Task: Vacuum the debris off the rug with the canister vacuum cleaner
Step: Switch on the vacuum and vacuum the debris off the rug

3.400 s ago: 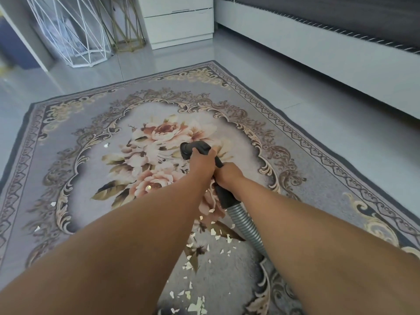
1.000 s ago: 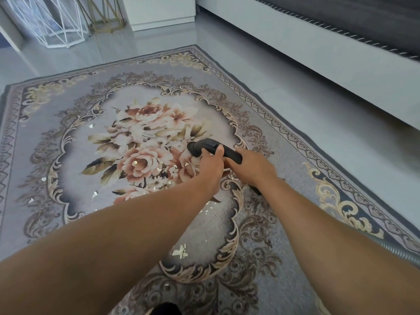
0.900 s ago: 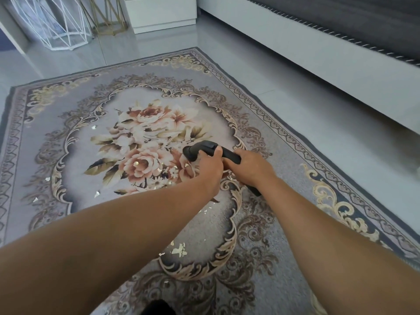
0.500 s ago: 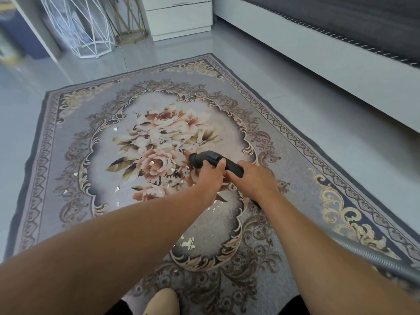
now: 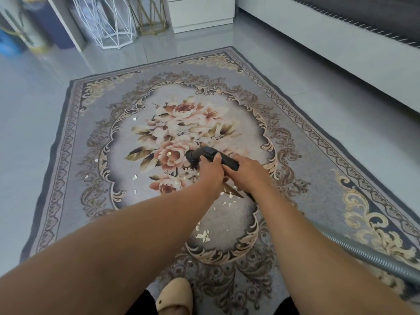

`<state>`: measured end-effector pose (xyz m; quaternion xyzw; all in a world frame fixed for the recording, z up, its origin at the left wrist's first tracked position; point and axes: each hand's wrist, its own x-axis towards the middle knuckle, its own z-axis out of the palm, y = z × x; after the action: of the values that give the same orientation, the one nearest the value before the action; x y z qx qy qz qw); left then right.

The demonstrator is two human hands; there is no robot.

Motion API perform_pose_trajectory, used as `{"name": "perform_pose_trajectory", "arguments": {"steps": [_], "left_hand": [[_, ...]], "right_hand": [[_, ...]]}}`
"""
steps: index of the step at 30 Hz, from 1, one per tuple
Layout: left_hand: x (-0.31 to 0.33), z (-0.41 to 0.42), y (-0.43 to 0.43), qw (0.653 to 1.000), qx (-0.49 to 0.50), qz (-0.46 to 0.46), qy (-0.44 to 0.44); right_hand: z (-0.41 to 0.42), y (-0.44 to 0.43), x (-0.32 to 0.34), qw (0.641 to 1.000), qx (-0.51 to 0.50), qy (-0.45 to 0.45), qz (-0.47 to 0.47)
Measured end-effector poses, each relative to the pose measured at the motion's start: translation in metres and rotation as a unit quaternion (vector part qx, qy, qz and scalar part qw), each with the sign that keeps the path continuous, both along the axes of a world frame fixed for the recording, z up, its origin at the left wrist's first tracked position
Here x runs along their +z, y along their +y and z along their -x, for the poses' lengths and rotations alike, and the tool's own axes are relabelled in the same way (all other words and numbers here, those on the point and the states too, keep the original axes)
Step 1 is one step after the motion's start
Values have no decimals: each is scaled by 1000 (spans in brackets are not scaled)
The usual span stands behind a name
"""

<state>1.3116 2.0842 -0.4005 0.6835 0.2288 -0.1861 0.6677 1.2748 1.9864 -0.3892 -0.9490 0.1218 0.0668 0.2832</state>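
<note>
Debris [image 5: 203, 235] sits on the rug [image 5: 318, 201] just below both hands, more scattered beyond-left. Left hand [image 5: 211, 172] and right hand [image 5: 246, 172] clamp the vacuum handle [image 5: 211, 154]. Risk: hose [image 5: 372, 255] behind right drags, scattering flakes. Versus half a second earlier, view pulled back; grip unchanged.

Bright, even daylight fills the room. The floor [image 5: 204, 39] shines with soft glare. Far left corner blurs; edges bow outward.
</note>
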Motion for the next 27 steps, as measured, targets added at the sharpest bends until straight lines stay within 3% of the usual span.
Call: {"name": "perform_pose_trajectory", "arguments": {"steps": [13,27], "left_hand": [[14,1,-28,1000,-24,19,-6],[-3,-10,59,998,51,-18,-26]], "right_hand": [[1,-31,14,999,-31,-11,39],[-18,57,-1,997,59,-41,32]]}}
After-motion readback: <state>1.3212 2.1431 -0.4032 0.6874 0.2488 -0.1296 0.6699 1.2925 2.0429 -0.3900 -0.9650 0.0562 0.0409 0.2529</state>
